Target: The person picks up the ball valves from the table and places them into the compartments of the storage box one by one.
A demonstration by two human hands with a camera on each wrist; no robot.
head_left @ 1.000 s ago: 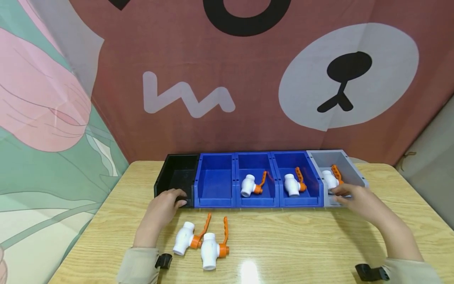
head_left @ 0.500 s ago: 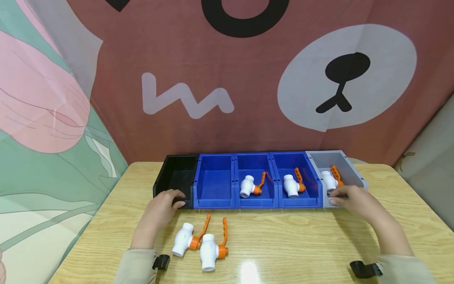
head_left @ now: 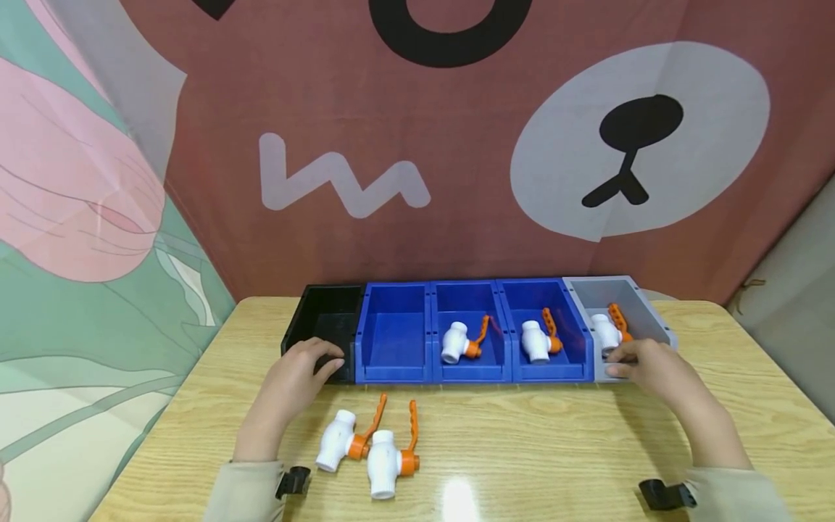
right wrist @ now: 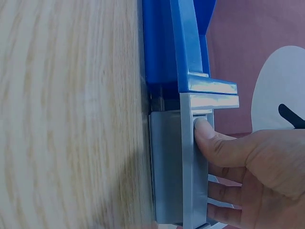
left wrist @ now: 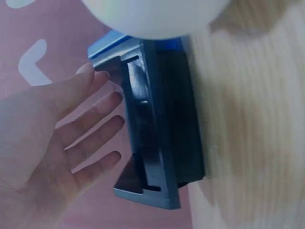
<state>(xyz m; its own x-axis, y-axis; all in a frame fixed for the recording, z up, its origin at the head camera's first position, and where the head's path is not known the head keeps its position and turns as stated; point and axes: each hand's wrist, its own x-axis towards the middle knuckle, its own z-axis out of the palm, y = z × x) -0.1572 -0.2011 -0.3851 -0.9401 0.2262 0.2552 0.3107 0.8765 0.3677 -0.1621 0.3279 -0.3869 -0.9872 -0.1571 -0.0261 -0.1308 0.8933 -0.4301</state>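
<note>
My left hand [head_left: 296, 373] is at the front of the black bin [head_left: 333, 304], its fingers slightly bent and spread by the front lip with nothing in them; whether a fingertip touches the bin I cannot tell. With the thumb on the outside of the front lip and the fingers behind it, my right hand [head_left: 652, 366] grips the grey bin [right wrist: 188, 176]. Inside that bin lies a white ball valve [head_left: 605, 330] with an orange lever, partly behind the fingers. Two more such valves, a left one [head_left: 337, 438] and a right one [head_left: 383, 464], lie on the table before the bins.
Between the black and grey bins stand three blue bins in a row. The left blue bin [head_left: 396, 326] shows a bare floor; the middle valve [head_left: 455, 342] and right valve [head_left: 536, 341] lie in the others. A printed cloth [head_left: 457, 239] hangs behind the wooden table [head_left: 522, 435].
My left hand has loosened at the black bin's front lip, the thumb and fingers parting. The right hand stays at the grey bin, its forearm shifted slightly left. The bins and valves stay put.
</note>
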